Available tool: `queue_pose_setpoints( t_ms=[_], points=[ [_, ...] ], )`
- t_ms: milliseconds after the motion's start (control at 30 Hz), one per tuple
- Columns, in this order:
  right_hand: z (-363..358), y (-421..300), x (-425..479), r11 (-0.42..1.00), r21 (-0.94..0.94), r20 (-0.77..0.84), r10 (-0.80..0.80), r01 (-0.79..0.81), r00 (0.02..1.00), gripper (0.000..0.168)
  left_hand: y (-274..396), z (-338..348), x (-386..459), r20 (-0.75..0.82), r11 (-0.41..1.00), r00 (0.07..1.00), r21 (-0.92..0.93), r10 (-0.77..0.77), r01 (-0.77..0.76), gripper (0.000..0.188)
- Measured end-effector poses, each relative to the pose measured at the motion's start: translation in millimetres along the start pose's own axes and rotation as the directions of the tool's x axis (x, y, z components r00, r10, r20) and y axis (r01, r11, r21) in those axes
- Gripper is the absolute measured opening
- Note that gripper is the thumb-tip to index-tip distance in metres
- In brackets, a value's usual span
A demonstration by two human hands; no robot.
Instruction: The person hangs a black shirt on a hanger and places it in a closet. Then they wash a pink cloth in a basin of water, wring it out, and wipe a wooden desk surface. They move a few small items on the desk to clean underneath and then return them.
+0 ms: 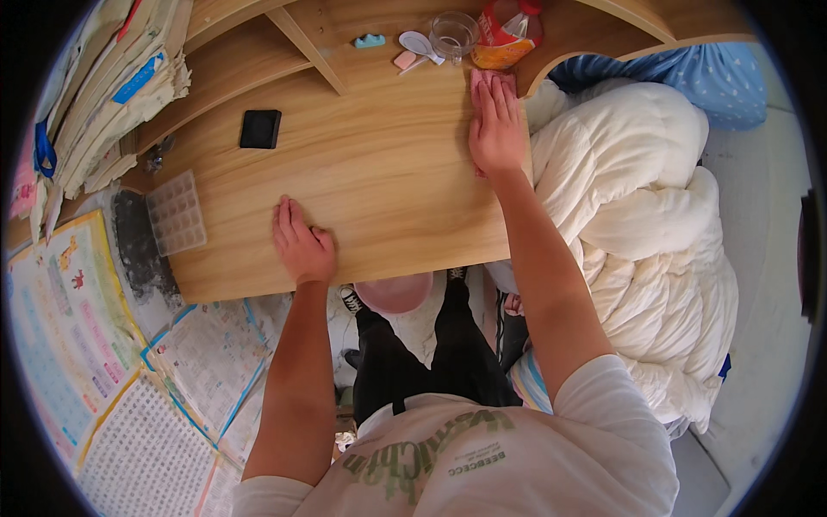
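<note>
My right hand (497, 132) lies flat with its fingers pointing away from me, pressing a pink cloth (480, 79) onto the right edge of the wooden desk (375, 194). Parts of the cloth show beyond the fingertips and beside the wrist. My left hand (302, 242) rests palm down on the bare desktop near the front edge, holding nothing, its thumb apart from the fingers. Just beyond the right hand stands a bottle with a red and orange label (507, 39). A black square object (260, 129) lies at the back left of the desk, beyond the left hand.
A clear cup (454, 33), white spoon (417, 44), pink block (405, 60) and light-blue item (369, 41) sit at the back. A clear compartment tray (176, 213) and stacked papers (110, 97) are left. A white quilt (646, 187) borders the right; a pink basin (395, 292) is below.
</note>
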State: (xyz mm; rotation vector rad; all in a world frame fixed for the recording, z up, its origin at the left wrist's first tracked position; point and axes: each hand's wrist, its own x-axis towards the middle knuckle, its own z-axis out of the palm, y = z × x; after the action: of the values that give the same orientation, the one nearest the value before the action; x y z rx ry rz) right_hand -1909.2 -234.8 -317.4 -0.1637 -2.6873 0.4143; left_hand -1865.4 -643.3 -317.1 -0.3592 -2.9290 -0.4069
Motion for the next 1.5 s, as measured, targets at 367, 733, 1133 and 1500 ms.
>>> queue_pose_setpoints(
  t_ms=[367,733,1133,1500],
  points=[
    [-1,-62,-25,0.992,0.101,0.127,-0.082,0.069,0.988,0.065,-6,-6,-4,-0.002,1.000,1.000,0.006,-0.022,0.022,0.066],
    [15,-54,-13,0.992,0.095,0.106,-0.099,0.089,0.989,0.071,-10,-4,-6,0.014,0.999,0.999,0.013,-0.042,0.042,0.067],
    [6,-66,-24,0.993,0.086,0.105,-0.084,0.075,0.991,0.074,-11,-3,-7,0.030,0.999,0.999,0.022,-0.040,0.039,0.071],
    [33,-69,15,1.000,0.015,0.051,0.000,-0.001,0.999,0.069,-3,-1,-3,0.030,0.999,0.999,-0.020,-0.027,0.028,0.071]
  ],
)
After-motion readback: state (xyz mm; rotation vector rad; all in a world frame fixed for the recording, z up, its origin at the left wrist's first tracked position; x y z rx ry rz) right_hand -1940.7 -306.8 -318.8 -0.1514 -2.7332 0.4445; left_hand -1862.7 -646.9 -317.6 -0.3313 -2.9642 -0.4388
